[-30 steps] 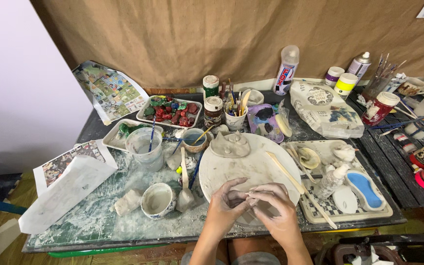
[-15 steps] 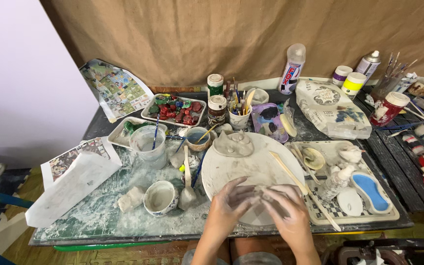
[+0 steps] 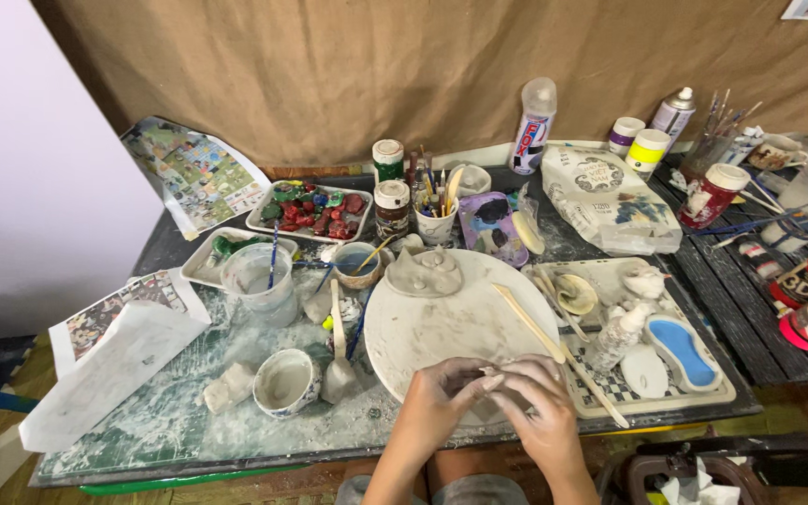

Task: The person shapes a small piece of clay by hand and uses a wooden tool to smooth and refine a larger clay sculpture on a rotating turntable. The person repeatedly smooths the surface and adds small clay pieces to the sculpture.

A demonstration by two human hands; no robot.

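My left hand (image 3: 441,397) and my right hand (image 3: 535,404) meet over the near edge of a round, clay-smeared board (image 3: 441,323). Both pinch one small pale lump of clay (image 3: 490,381) between their fingertips. A flat grey clay slab (image 3: 425,271) lies at the far side of the board. A long wooden stick (image 3: 554,351) rests across the board's right edge, just beyond my right hand. A small slip-filled bowl (image 3: 284,381) and a clay-caked tool (image 3: 339,360) sit to the left of my left hand.
The table holds a cup of brushes (image 3: 437,220), paint jars (image 3: 391,206), a tray of painted pieces (image 3: 310,210), a water cup (image 3: 256,278), a checkered tray (image 3: 647,360) with a blue dish, a white bag (image 3: 610,201), spray cans (image 3: 533,126) and paper sheets (image 3: 114,360).
The view has shifted slightly. My hands stay together at the board's near edge, fingers still working the small clay lump.
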